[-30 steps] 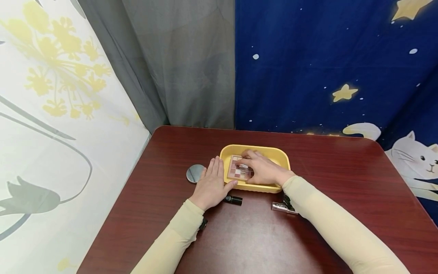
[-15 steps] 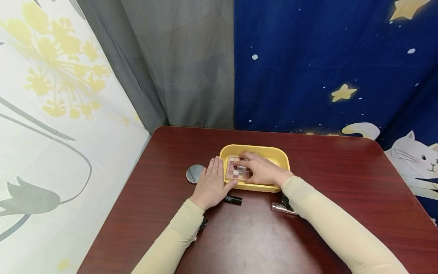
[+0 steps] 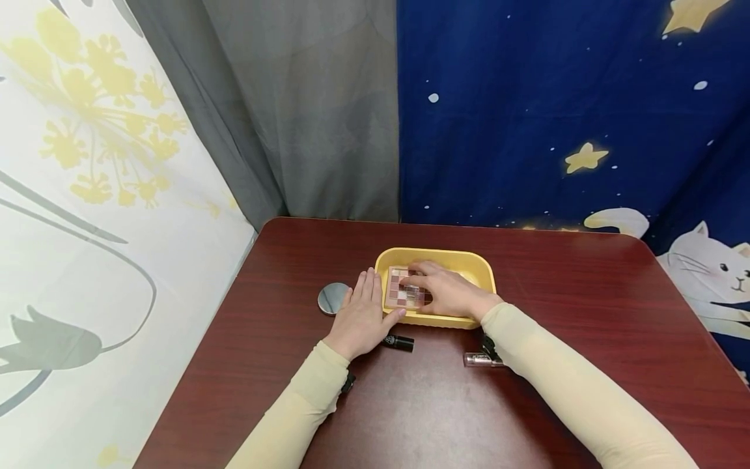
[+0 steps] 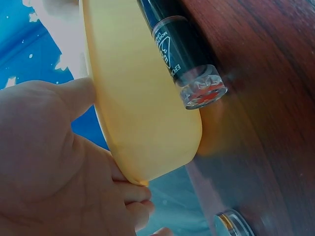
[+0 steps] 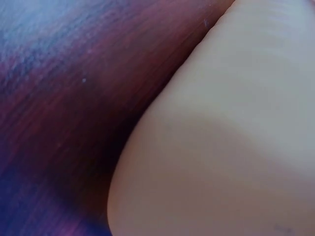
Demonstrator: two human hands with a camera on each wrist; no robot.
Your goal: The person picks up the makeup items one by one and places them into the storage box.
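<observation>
In the head view, the right hand (image 3: pixel 452 291) reaches into the yellow tray (image 3: pixel 480 277), its thumb and bent fingers gripping the makeup palette (image 3: pixel 396 296), which is at the tray's left end. The palette's left edge runs near to far, leaning slightly right at the far end; its right side is partly under the fingers, so I cannot tell its long axis. The tray's long axis runs left to right. The left hand (image 3: pixel 360 318) has 4 straight fingers pressed together against the tray's left end, near the round mirror (image 3: pixel 333 298). A black tube (image 3: pixel 400 342) and a shiny tube (image 3: pixel 482 359) both lie roughly left to right

The left wrist view adds the black tube's clear, red-centred end, facing left, plus the tray's outer wall

The right wrist view shows 1 blurred pale curved surface (image 5: pixel 221 137) beside the table (image 5: pixel 59 98); I cannot tell what it is
</observation>
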